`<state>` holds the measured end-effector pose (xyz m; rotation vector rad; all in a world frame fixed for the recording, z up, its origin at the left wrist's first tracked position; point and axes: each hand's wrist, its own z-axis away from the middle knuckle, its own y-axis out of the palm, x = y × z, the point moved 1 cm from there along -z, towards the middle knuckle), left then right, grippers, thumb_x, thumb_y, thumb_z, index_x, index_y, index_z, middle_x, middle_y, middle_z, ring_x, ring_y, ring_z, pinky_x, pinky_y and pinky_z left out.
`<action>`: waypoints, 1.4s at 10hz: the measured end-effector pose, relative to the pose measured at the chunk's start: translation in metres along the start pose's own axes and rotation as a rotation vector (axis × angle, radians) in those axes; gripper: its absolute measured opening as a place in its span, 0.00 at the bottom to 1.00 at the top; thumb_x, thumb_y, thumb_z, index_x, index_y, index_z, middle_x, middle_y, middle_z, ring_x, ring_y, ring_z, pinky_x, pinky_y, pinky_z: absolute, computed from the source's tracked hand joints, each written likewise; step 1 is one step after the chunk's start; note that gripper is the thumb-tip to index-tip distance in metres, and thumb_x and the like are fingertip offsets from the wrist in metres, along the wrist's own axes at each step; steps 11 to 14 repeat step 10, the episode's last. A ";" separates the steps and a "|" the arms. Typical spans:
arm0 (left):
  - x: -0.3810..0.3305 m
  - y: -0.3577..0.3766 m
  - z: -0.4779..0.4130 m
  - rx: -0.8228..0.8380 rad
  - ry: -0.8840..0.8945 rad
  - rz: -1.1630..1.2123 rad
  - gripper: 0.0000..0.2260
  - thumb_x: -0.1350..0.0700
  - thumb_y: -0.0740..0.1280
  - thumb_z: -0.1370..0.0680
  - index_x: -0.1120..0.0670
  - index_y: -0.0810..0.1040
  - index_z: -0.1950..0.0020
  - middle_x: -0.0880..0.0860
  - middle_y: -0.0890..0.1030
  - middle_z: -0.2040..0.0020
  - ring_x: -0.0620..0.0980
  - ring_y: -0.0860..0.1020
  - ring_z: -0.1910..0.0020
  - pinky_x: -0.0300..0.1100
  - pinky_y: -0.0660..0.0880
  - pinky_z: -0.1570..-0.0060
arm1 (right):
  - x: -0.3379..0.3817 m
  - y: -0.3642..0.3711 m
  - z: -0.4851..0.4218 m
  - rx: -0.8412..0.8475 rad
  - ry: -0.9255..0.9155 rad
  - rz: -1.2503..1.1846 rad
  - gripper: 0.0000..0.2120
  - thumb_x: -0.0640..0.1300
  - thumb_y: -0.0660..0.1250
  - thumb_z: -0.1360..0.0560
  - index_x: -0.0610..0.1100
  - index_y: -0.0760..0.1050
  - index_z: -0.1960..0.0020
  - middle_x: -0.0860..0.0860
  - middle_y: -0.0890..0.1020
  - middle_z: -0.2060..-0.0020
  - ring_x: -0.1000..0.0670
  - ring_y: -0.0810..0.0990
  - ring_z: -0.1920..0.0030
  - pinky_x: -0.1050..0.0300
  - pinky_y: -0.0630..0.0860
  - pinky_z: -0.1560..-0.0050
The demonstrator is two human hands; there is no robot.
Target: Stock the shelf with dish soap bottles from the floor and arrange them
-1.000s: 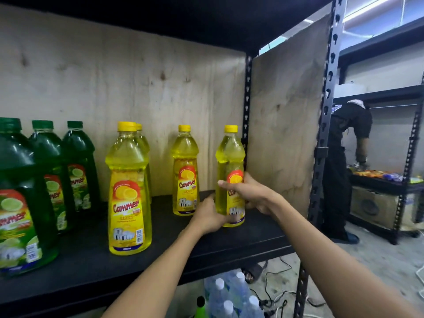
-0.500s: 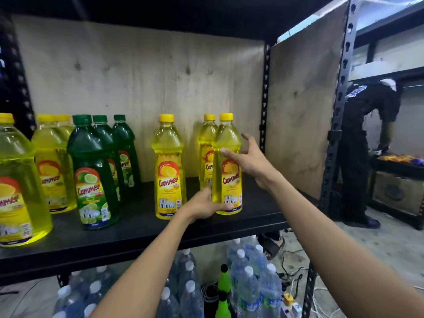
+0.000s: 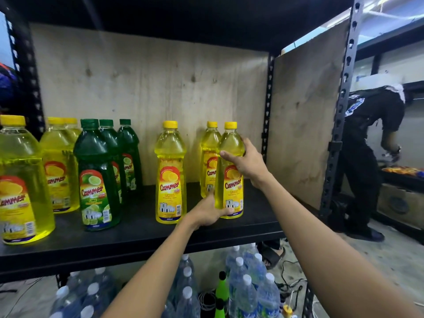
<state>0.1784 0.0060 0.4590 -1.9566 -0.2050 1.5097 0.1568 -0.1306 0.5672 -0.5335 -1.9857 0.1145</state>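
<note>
A yellow dish soap bottle (image 3: 231, 143) stands upright near the right front of the black shelf (image 3: 142, 235). My right hand (image 3: 246, 162) wraps its upper body, and my left hand (image 3: 210, 212) grips its base. Right behind it stands a second yellow bottle (image 3: 209, 143). Another yellow bottle (image 3: 170, 175) stands alone to the left. Three green bottles (image 3: 97, 180) line up front to back further left. More yellow bottles (image 3: 58, 161) stand beyond them, and a big one (image 3: 19, 180) is at the far left edge.
Plywood panels (image 3: 149, 92) close the shelf's back and right side. Several clear water bottles (image 3: 245, 292) and a green bottle (image 3: 222, 292) stand on the floor below. At the right, a person in black (image 3: 367, 138) bends over another rack beyond the steel upright (image 3: 339, 115).
The view has pulled back and turned left, showing more bottles at the left. The held bottle now stands directly in front of the second yellow one; my right hand has shifted higher on it.
</note>
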 end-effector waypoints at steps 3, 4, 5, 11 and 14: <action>0.019 -0.081 0.121 -0.966 0.284 -0.235 0.15 0.57 0.73 0.26 0.39 0.79 0.44 0.35 0.81 0.52 0.34 0.81 0.58 0.29 0.79 0.61 | 0.014 0.067 0.070 -0.291 -0.357 0.218 0.21 0.45 0.73 0.27 0.48 0.76 0.34 0.49 0.80 0.45 0.50 0.78 0.45 0.51 0.78 0.42; 0.040 -0.104 0.114 -0.816 0.100 -0.087 0.30 0.55 0.76 0.25 0.48 0.70 0.26 0.46 0.77 0.34 0.44 0.78 0.38 0.47 0.80 0.41 | 0.006 0.101 0.077 0.153 0.000 0.082 0.32 0.49 0.75 0.26 0.47 0.69 0.25 0.47 0.80 0.36 0.48 0.79 0.38 0.53 0.77 0.39; 0.054 -0.094 0.103 -0.528 0.000 0.015 0.36 0.53 0.77 0.26 0.50 0.65 0.21 0.44 0.75 0.34 0.43 0.76 0.36 0.42 0.73 0.36 | -0.009 0.111 0.078 0.241 0.143 0.043 0.31 0.44 0.74 0.25 0.44 0.69 0.24 0.44 0.80 0.34 0.46 0.79 0.35 0.49 0.77 0.35; 0.059 -0.073 0.104 -0.690 0.047 -0.040 0.38 0.53 0.77 0.26 0.51 0.63 0.20 0.52 0.79 0.32 0.44 0.77 0.36 0.38 0.72 0.37 | -0.028 0.119 0.092 0.086 0.089 0.086 0.22 0.43 0.74 0.25 0.43 0.78 0.32 0.46 0.85 0.45 0.52 0.83 0.47 0.59 0.79 0.45; 0.059 -0.073 0.104 -0.690 0.047 -0.040 0.38 0.53 0.77 0.26 0.51 0.63 0.20 0.52 0.79 0.32 0.44 0.77 0.36 0.38 0.72 0.37 | -0.028 0.119 0.092 0.086 0.089 0.086 0.22 0.43 0.74 0.25 0.43 0.78 0.32 0.46 0.85 0.45 0.52 0.83 0.47 0.59 0.79 0.45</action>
